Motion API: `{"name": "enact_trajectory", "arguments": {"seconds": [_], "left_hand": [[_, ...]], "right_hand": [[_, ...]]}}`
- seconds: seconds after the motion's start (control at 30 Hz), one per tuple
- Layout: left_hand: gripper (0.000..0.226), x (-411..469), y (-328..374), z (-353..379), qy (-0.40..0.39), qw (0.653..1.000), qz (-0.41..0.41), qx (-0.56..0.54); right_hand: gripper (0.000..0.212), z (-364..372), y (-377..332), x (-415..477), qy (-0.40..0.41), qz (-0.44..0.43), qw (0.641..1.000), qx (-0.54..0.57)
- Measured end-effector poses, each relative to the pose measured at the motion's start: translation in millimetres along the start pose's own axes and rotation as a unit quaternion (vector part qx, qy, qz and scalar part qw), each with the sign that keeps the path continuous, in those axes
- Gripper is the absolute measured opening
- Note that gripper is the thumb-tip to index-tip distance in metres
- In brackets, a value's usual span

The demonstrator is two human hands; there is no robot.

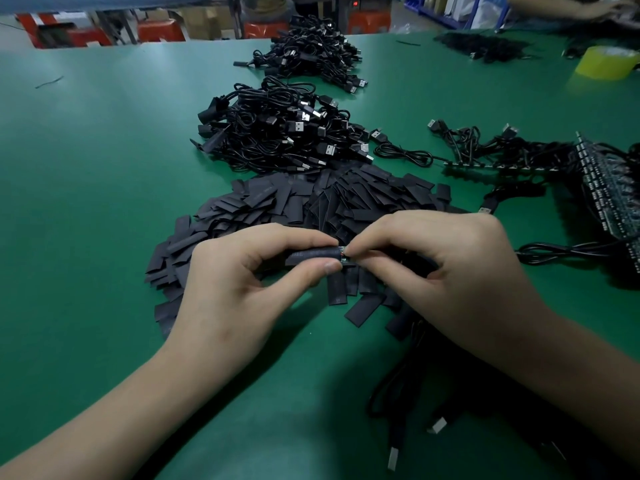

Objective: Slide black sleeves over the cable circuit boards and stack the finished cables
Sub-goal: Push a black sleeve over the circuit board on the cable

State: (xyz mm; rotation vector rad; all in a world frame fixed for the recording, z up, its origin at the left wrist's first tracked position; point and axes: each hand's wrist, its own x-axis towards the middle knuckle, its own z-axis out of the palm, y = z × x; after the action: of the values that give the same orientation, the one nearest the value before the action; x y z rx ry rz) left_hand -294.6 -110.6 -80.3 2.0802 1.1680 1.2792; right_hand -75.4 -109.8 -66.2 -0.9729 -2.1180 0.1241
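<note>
Low over the green flat counter (104,188), at the near edge of a broad heap of flat black sleeves (304,202): left hand (235,275) with a black tubular sleeve (308,255) held level, pinched by the fingers (277,239), forefinger above and thumb below. Right hand (450,268) meeting it from the right, fingertips pinching the small green circuit board (344,260) at the sleeve's right mouth, only a sliver of board showing, with a touch of red beside it. Below the right wrist, a thin black cable (391,386) looping down across the counter to a silver-tipped USB plug (393,458) near the bottom edge; whether joined to the held board, cannot tell. Beyond the sleeves, a stacked pile of coiled black USB cables (277,133), sleeved ends to the left, plugs to the right. Farther back, a second pile of black cables (311,50). To the right, a dark panel of circuit boards (602,192) with loose black cables fanning off to its left. At the far right, a roll of yellow-green tape (606,62) lying on the counter.
</note>
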Motion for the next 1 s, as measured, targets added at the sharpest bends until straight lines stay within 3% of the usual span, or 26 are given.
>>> {"name": "enact_trajectory", "arguments": {"seconds": [0.7,1.0], "left_hand": [[0.021,2.6,4.0,-2.8,0.005,1.000,-0.001,0.018],[0.020,2.1,4.7,-0.2,-0.004,0.999,0.012,0.030]], "right_hand": [[0.009,2.9,-5.1,-0.4,0.004,0.102,0.991,0.090],[0.003,4.4,-9.0,-0.9,0.003,0.097,0.992,0.083]]}}
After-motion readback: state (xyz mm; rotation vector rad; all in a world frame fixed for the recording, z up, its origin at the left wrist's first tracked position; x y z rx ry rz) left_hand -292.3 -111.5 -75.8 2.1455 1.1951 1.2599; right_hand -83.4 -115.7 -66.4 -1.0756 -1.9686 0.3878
